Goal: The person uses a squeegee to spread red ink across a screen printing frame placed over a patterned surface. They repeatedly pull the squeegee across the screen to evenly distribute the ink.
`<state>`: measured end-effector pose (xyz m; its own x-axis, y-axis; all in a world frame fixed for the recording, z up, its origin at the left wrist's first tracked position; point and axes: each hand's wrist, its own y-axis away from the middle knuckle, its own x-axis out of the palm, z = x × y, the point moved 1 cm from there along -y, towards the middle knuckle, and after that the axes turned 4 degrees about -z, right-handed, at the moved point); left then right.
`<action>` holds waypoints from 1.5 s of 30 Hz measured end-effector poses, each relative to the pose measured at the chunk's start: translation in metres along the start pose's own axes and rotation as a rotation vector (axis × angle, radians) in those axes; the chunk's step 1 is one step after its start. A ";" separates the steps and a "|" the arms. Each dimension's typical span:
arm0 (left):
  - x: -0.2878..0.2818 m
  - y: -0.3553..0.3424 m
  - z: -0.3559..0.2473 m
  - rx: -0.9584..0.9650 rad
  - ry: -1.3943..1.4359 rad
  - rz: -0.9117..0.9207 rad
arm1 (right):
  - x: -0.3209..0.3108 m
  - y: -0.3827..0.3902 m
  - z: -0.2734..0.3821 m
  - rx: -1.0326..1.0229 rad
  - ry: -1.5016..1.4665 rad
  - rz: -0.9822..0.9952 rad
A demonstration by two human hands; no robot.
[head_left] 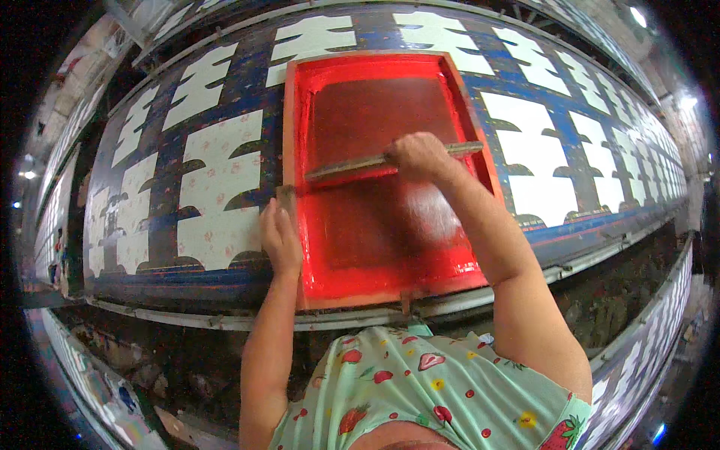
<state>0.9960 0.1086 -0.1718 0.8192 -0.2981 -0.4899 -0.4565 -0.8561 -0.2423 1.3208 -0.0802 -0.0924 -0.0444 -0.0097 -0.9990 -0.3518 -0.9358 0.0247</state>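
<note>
A wooden screen-printing frame [490, 176] lies on the long table, its mesh coated with bright red ink [341, 279]. Across the mesh stretches a long squeegee [349, 167], tilted a little with its right end farther away. My right hand [418, 155] is closed around the squeegee's upper edge, right of its middle. At the frame's left side, my left hand [280, 238] holds the edge beside a small wooden block [286, 196]; its fingertips are partly hidden. The mesh nearer me is blurred, with a pale sheen under my right forearm.
White cut fabric pieces [529, 154] lie in rows on the dark blue table [276, 142]. Those on the left [220, 217] carry faint pink prints. A metal rail [225, 321] runs along the table's near edge. Another table with white pieces [652, 360] stands behind me at right.
</note>
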 end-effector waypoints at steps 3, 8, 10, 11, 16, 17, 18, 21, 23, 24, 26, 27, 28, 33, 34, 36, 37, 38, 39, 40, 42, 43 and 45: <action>0.002 -0.002 0.008 0.011 0.050 -0.006 | -0.010 0.059 0.048 0.000 -0.028 0.001; 0.007 -0.004 0.015 0.056 0.039 -0.032 | -0.016 0.146 0.118 0.091 -0.094 0.044; 0.008 -0.003 0.015 0.040 0.029 -0.050 | -0.015 0.171 0.137 0.119 -0.099 0.069; 0.009 -0.002 0.015 0.008 0.029 -0.035 | -0.015 0.183 0.144 0.108 -0.095 0.044; 0.010 -0.006 0.014 -0.079 -0.012 -0.014 | -0.009 0.220 0.169 0.054 -0.124 -0.065; 0.009 -0.007 0.014 -0.066 -0.041 -0.004 | -0.007 0.226 0.170 0.050 -0.147 -0.052; 0.008 -0.007 0.015 -0.074 -0.073 0.019 | -0.006 0.232 0.172 0.026 -0.176 -0.061; 0.006 -0.008 0.014 -0.046 -0.171 0.003 | -0.002 0.246 0.175 0.016 -0.230 -0.178; 0.004 -0.005 0.014 -0.049 -0.198 0.012 | -0.002 0.250 0.170 -0.051 -0.255 -0.201; 0.002 -0.006 0.015 -0.066 -0.190 0.035 | -0.003 0.251 0.166 -0.083 -0.283 -0.201; 0.001 -0.006 0.013 -0.091 -0.197 0.032 | -0.008 0.258 0.145 -0.153 -0.389 -0.149; -0.001 -0.006 0.013 -0.099 -0.215 0.006 | -0.011 0.264 0.127 -0.125 -0.465 -0.179; 0.001 -0.007 0.011 -0.126 -0.232 -0.006 | -0.014 0.272 0.108 -0.084 -0.535 -0.157; 0.005 -0.006 -0.003 -0.123 -0.240 -0.048 | -0.003 0.312 -0.001 0.218 -0.527 -0.534; 0.004 -0.006 -0.006 -0.114 -0.245 -0.051 | 0.004 0.314 -0.018 0.357 -0.530 -0.521; 0.002 -0.004 -0.011 -0.111 -0.263 -0.055 | 0.016 0.317 -0.042 0.574 -0.549 -0.509; 0.002 -0.003 -0.012 -0.115 -0.273 -0.056 | 0.022 0.317 -0.050 0.576 -0.605 -0.512; 0.002 -0.002 -0.012 -0.083 -0.282 -0.062 | 0.026 0.315 -0.056 0.610 -0.655 -0.484; 0.002 -0.003 -0.010 -0.139 -0.275 -0.058 | 0.031 0.311 -0.061 0.682 -0.704 -0.430; 0.002 -0.004 -0.007 -0.156 -0.268 -0.055 | 0.034 0.308 -0.064 0.683 -0.714 -0.388; 0.003 -0.009 -0.002 -0.172 -0.243 -0.048 | 0.038 0.301 -0.065 0.693 -0.692 -0.379; 0.003 -0.011 0.001 -0.173 -0.223 -0.041 | 0.040 0.298 -0.065 0.717 -0.675 -0.368; 0.005 -0.013 0.003 -0.187 -0.190 -0.025 | 0.043 0.292 -0.064 0.716 -0.640 -0.424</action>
<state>1.0049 0.1193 -0.1743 0.7411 -0.2065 -0.6388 -0.3506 -0.9305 -0.1060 1.2758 -0.3765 -0.1305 -0.2008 0.6534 -0.7298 -0.9156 -0.3901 -0.0974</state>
